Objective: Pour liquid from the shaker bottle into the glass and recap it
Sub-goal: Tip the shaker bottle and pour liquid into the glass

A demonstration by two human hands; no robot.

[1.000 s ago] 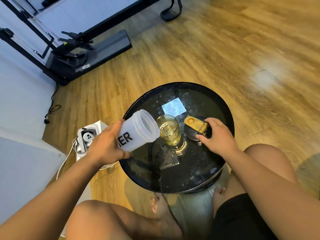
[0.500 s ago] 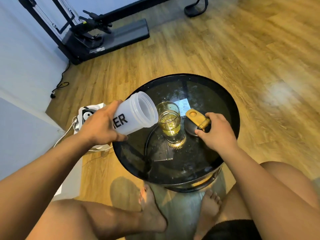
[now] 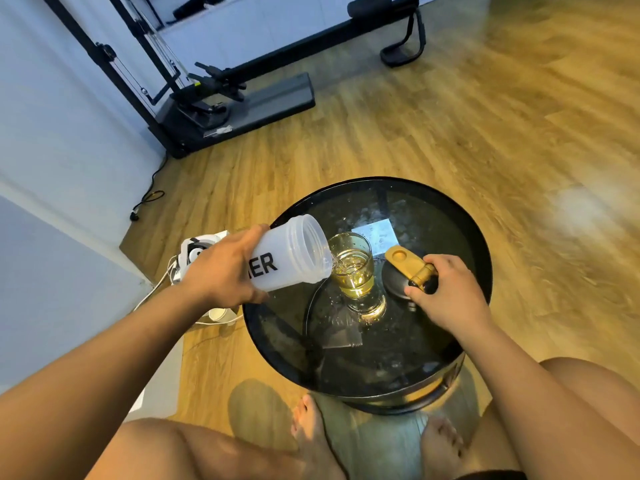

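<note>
My left hand (image 3: pixel 221 268) grips the frosted white shaker bottle (image 3: pixel 294 256), uncapped and tipped on its side with its mouth at the rim of the glass (image 3: pixel 355 271). A thin stream runs from the bottle into the glass, which stands on the round black glass table (image 3: pixel 460 344) and holds yellowish liquid. To the right of the glass lies the black cap with its gold flip tab (image 3: pixel 407 268). My right hand (image 3: pixel 446 296) holds that cap at its near edge, fingers curled round it.
A white power strip with cables (image 3: pixel 194 252) lies on the wooden floor left of the table. A black exercise machine (image 3: pixel 221 98) stands at the back left by the wall. My knees and bare feet are under the table's near side.
The bottle has tipped further and its mouth has come to the glass rim, with liquid now streaming in. My right hand stays on the cap. My head has lifted, showing more floor.
</note>
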